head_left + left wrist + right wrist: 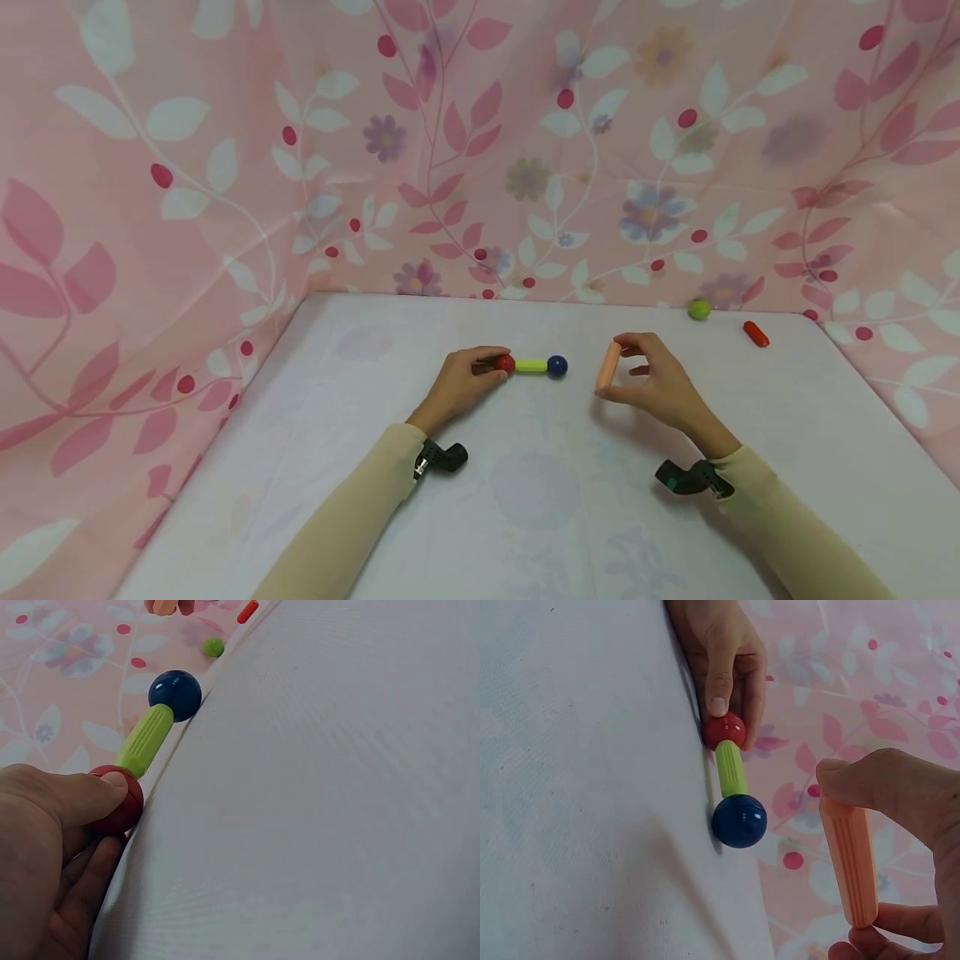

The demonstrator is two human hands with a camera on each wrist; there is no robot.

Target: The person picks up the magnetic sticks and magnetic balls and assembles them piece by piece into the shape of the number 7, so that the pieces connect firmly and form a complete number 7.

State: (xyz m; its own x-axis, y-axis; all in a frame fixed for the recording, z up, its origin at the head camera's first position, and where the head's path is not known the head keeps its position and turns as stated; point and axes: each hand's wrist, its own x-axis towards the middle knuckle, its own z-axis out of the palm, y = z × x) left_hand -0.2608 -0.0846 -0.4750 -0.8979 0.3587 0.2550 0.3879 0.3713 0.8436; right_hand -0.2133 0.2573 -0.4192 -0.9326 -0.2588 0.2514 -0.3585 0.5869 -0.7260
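Note:
My left hand (467, 385) pinches a red ball (506, 363) between thumb and fingers. That ball is joined to a ridged yellow-green rod (532, 365), whose other end carries a dark blue ball (557, 366); the piece lies level, close over the white cloth. To its right, my right hand (660, 385) holds an orange ridged rod (609, 367) by its two ends, thumb at one and fingers at the other. In the right wrist view this orange rod (850, 862) stays apart from the blue ball (739, 821).
A green ball (699, 310) lies at the table's far edge, with a red rod (756, 334) to its right. A white cloth (360, 500) covers the table. Behind and to the left hangs a pink flowered curtain (480, 167).

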